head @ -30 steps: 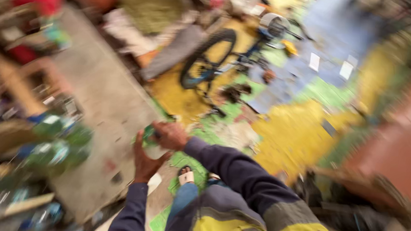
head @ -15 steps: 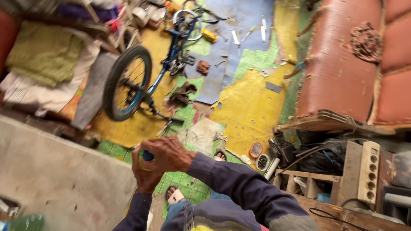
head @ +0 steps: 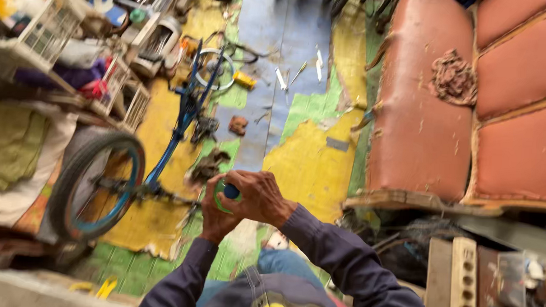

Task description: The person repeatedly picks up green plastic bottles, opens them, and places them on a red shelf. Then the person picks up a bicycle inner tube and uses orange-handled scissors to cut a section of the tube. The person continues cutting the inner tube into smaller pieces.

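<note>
Both hands meet in front of the person's chest over a small green container (head: 222, 194) with a blue cap. The left hand (head: 216, 211) cups it from below to steady it; the right hand (head: 257, 196) clamps over the cap. A blue bicycle (head: 160, 160) lies on the floor (head: 309, 168), near a worn red sofa (head: 437, 118).

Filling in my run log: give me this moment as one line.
left hand: under small green round container | right hand: over its blue top | both grip it | blue bicycle on floor
</note>
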